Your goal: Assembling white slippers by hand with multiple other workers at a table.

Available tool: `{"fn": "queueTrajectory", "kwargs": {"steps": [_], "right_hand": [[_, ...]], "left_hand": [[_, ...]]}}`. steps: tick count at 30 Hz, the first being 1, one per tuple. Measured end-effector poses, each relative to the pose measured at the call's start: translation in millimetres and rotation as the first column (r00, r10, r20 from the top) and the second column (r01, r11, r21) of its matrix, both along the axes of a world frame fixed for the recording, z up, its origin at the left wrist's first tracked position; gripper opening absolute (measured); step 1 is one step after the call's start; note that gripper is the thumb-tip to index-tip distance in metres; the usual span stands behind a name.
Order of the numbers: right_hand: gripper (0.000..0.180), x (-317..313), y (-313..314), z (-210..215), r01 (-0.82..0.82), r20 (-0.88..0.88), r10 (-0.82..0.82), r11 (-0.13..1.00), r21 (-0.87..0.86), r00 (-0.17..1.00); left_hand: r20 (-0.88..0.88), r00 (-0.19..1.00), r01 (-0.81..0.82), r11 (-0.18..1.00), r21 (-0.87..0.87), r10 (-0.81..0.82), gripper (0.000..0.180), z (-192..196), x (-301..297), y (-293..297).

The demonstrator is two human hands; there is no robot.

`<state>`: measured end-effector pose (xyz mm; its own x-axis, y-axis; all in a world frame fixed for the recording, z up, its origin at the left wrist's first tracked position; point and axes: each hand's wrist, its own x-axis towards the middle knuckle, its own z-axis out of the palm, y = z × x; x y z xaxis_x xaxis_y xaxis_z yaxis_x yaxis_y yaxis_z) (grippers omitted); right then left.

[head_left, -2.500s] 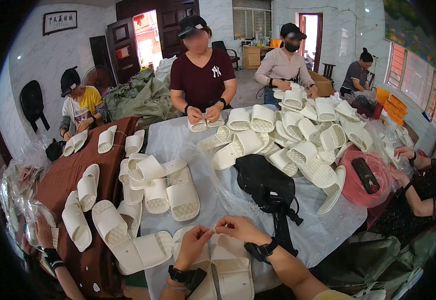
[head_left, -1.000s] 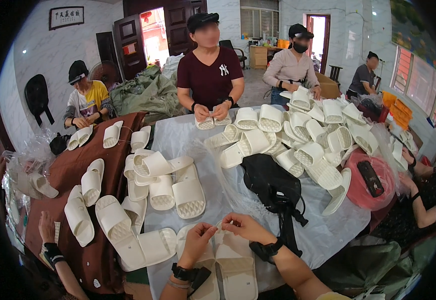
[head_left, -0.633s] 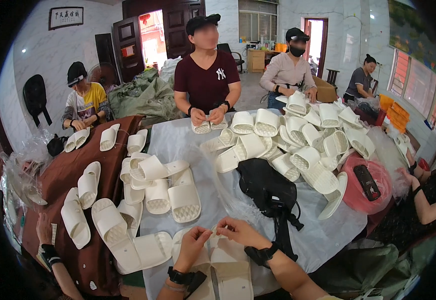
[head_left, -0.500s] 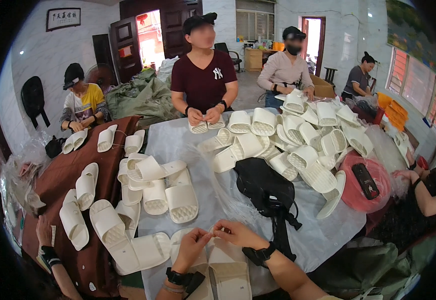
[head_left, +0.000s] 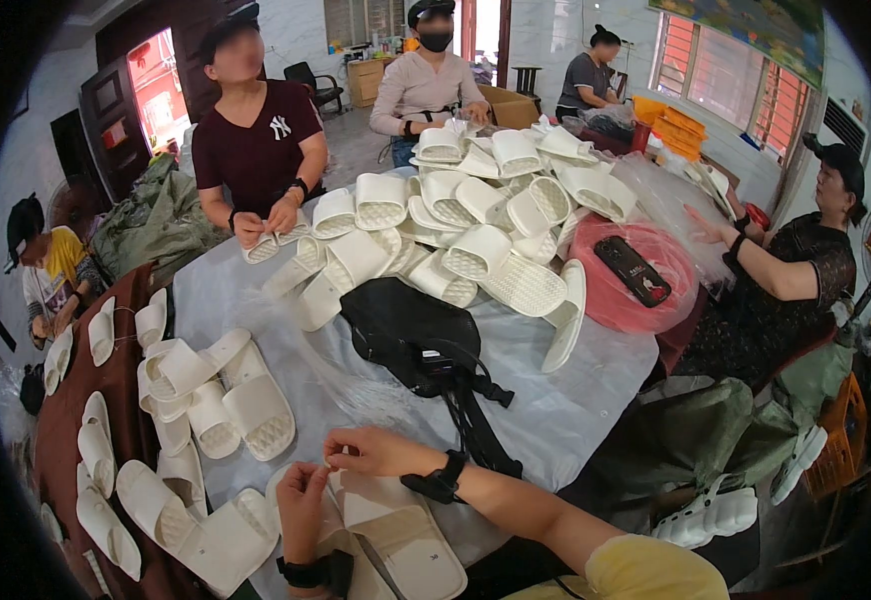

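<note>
A pair of white slippers lies on the grey sheet right below my hands. My left hand is raised over the pair's far end, thumb and fingers pinched together. Just beyond it my right hand is pinched too, its fingertips nearly meeting the left ones. Whatever sits between the fingertips is too fine to make out. Beside my left wrist are more white slippers, and a small group of them rests farther left. A bundle of thin clear strands spreads on the sheet beyond my hands.
A black bag with straps lies mid-table. Behind it rises a heap of white slippers. To its right, a dark phone rests on a pink plastic-wrapped bundle. Several co-workers sit or stand around the table.
The view has swung to the right, so the table appears shifted left and tilted. My two hands stay pinched close together over the same pair of slippers.
</note>
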<state>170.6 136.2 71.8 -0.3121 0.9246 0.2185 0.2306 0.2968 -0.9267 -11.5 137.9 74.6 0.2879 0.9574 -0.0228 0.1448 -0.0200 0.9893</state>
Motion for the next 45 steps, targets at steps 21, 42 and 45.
{"fn": "queueTrajectory", "kwargs": {"steps": [21,42,45], "right_hand": [[0.014,-1.1,0.9,-9.0,-0.027,-0.076,0.027,1.0,0.011,0.997],[0.02,-4.6,3.9,0.3,0.095,-0.091,-0.111,0.983,-0.157,0.99],[0.017,-4.9,3.9,1.1,0.097,-0.066,-0.109,0.982,-0.164,0.992]], "left_hand": [[-0.007,0.999,0.04,0.997,0.066,-0.039,0.012,-3.0,2.7,-0.2],[0.178,0.983,-0.031,0.995,-0.098,0.048,0.015,-1.1,-10.0,4.4],[0.188,0.982,0.007,0.993,-0.12,0.016,0.015,2.0,-9.0,3.7]]}}
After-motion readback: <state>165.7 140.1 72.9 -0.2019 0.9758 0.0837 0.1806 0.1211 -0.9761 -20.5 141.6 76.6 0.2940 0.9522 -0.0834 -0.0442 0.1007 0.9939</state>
